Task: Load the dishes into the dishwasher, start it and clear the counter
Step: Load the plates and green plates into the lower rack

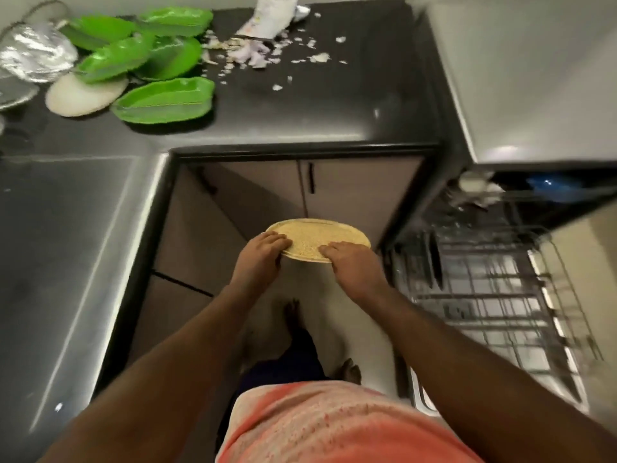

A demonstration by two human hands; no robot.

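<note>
A flat, speckled tan-yellow plate [320,237] was held in the air in front of the person, above the floor, between the brown cabinet doors [267,188] and the pulled-out wire rack of the open dishwasher [484,289] on the right. The left hand [260,259] gripped its near-left rim and the right hand [354,265] its near-right rim, with the fingers curled over the top; the thumbs were hidden. Holding it on opposite sides probably served to keep it level and steady on its way to the rack. Its face pointed upward, tipped slightly towards the camera, so it read as a wide oval whose long axis ran left to right, from hand to hand; that may be only foreshortening of a round dish. It would likely need turning on edge to stand in the rack. On the dark glossy counter [300,105] behind lay green leaf-shaped plastic plates [163,100], a white round plate [83,95], crumpled silver foil [36,55] and torn pale scraps [260,51], apparently waiting for loading or clearing
</note>
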